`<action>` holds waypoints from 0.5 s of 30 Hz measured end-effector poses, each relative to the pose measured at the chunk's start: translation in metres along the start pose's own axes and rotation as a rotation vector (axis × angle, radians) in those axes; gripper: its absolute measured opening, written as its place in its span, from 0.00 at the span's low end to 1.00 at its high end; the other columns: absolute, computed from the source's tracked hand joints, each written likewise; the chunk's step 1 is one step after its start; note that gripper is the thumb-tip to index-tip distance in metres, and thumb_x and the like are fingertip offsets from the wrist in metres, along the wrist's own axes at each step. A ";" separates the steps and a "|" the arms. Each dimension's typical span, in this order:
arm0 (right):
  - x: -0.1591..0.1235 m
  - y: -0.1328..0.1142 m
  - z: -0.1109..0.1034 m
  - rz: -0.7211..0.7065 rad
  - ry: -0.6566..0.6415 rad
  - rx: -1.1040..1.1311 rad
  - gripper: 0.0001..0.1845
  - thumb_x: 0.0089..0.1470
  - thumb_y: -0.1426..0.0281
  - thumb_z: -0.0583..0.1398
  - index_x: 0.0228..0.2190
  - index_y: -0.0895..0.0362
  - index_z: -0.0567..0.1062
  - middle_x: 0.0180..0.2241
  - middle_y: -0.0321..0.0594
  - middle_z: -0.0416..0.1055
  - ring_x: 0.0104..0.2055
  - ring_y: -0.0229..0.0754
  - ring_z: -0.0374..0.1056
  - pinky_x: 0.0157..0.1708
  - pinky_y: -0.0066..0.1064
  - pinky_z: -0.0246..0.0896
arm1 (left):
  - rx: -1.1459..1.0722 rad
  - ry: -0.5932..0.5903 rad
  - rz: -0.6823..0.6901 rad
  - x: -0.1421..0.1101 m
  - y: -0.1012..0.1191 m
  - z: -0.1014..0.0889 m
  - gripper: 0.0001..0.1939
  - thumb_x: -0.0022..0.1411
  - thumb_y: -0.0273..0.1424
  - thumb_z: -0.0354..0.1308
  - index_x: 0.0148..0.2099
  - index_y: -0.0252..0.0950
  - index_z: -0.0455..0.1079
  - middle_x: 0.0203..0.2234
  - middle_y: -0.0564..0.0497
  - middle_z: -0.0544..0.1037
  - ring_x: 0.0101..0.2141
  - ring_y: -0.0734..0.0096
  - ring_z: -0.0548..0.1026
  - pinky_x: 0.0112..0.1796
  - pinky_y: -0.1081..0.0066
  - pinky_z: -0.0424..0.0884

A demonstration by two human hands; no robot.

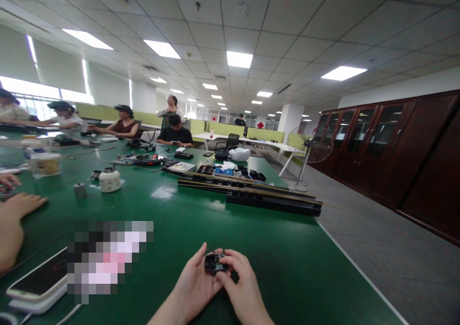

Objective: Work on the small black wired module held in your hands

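Over the table [316,272], the left hand [197,283] cups a small black device [212,266] that the right hand [242,281] pinches between thumb and fingers, green surface stretching to the right edge, where black rails [273,205] lie farther off.

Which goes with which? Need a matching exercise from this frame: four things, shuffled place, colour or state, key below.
1. Small black part
2. Jar
3. Fan
4. Cabinets

A. Dark reddish brown, some doors glazed
B. Held in the person's left hand and right hand
C. Round cage up on a stand
D. Whitish, standing on the green table

Pairs: 1-B, 2-D, 3-C, 4-A
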State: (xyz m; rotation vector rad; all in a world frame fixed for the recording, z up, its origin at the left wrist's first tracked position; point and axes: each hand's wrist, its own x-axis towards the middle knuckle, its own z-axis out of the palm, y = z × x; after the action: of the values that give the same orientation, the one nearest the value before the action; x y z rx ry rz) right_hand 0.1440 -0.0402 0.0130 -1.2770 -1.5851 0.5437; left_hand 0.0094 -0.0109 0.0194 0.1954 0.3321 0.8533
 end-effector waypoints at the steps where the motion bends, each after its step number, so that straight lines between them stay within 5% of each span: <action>1: 0.000 -0.001 0.000 -0.004 0.005 0.002 0.11 0.42 0.76 0.61 0.30 0.51 0.77 0.42 0.41 0.72 0.48 0.47 0.65 0.49 0.41 0.60 | -0.004 0.013 0.006 0.000 0.000 0.001 0.17 0.63 0.38 0.48 0.33 0.30 0.71 0.26 0.47 0.78 0.30 0.67 0.77 0.32 0.72 0.70; 15: 0.007 0.015 -0.020 0.127 0.218 -0.026 0.15 0.48 0.63 0.58 0.38 0.54 0.74 0.41 0.43 0.74 0.45 0.47 0.68 0.48 0.38 0.62 | 0.041 0.036 0.005 0.002 0.002 -0.008 0.16 0.58 0.40 0.54 0.36 0.30 0.70 0.38 0.34 0.77 0.40 0.54 0.77 0.43 0.64 0.69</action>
State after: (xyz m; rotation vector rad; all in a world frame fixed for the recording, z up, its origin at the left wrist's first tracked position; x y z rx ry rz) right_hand 0.1689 -0.0336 0.0115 -1.4136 -1.3408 0.4471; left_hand 0.0063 -0.0072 0.0119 0.2195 0.3836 0.8559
